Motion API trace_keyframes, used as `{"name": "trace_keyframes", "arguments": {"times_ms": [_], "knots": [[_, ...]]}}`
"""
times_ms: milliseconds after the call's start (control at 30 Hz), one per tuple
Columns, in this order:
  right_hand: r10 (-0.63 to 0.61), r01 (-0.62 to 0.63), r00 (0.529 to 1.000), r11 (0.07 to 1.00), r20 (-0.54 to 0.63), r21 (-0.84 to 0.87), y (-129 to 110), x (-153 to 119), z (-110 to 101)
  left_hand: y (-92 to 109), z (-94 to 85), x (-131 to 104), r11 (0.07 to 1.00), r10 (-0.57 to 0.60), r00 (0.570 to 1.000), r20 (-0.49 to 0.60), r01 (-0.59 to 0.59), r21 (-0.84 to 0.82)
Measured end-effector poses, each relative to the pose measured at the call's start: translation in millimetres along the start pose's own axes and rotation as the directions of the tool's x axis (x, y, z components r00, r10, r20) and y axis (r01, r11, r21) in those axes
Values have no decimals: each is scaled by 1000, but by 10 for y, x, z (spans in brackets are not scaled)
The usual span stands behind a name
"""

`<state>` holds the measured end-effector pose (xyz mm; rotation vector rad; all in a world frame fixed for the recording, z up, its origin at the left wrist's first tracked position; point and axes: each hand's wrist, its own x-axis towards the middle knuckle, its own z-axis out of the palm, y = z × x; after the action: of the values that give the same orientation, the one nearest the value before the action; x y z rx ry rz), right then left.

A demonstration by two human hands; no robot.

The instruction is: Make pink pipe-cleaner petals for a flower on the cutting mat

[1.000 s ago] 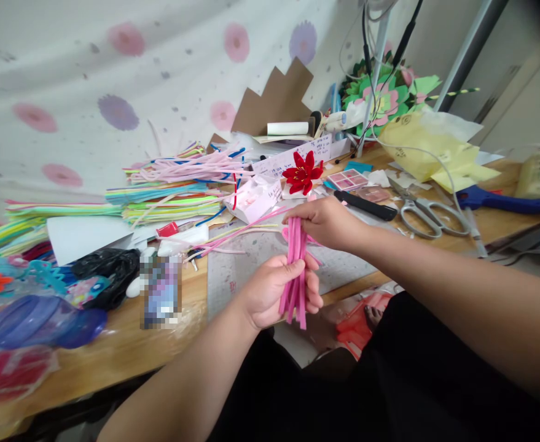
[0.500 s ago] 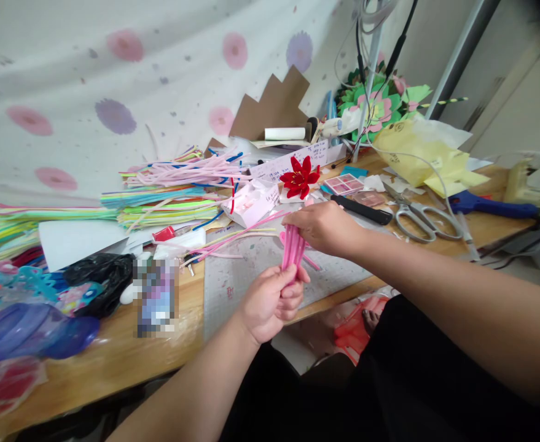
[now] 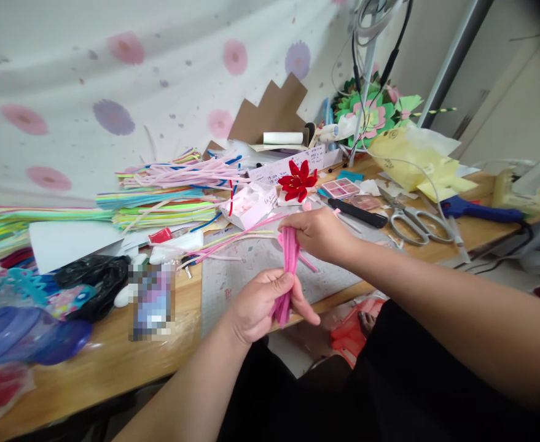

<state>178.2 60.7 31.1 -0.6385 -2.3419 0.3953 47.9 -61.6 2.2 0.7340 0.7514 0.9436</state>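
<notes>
While the left hand (image 3: pixel 261 302) now grips the pink stems (image 3: pixel 290 253) more loosely, the right hand (image 3: pixel 321 234) pinches their far ends.

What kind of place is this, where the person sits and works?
It looks like a craft workspace, perhaps at home. The wooden table bears bundles of coloured fuzzy stems, large scissors and a red handmade-looking flower, and pink stems are being held.
</notes>
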Motion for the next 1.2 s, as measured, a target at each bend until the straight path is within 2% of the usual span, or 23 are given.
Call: {"name": "trace_keyframes", "arguments": {"times_ms": [100,200,433,533,633,800,967,1067,1133,1200], "knots": [[14,-15,997,1000,-78,-2,41,17,20,-33,5,3,999,-34,999,31,34,-19],[33,-34,992,999,-124,-5,93,42,36,-79,20,6,999,-10,1000,4,10,-43],[36,-38,993,999,-112,-12,100,63,58,-109,46,-10,997,-41,990,-136,32,-67],[-17,7,995,994,-96,-105,82,54,29,-125,54,-15,998,-60,988,-144,55,-39],[-60,49,996,985,-59,-166,94,52,-2,-140,62,-21,999,-33,987,-155,30,-22],[43,-40,997,998,-60,40,98,70,-10,-137,66,-57,998,-48,986,-159,52,21],[178,-182,983,963,40,197,2,63,-56,-171,17,-116,957,11,968,-251,63,282],[233,-279,959,870,161,407,-42,31,-111,-205,-16,-149,940,76,949,-307,35,341],[199,-329,941,715,272,616,-46,0,-155,-220,-30,-167,939,110,942,-317,7,345],[103,-336,936,540,336,772,-27,-31,-204,-221,-40,-188,942,110,946,-305,-1,335]]}}
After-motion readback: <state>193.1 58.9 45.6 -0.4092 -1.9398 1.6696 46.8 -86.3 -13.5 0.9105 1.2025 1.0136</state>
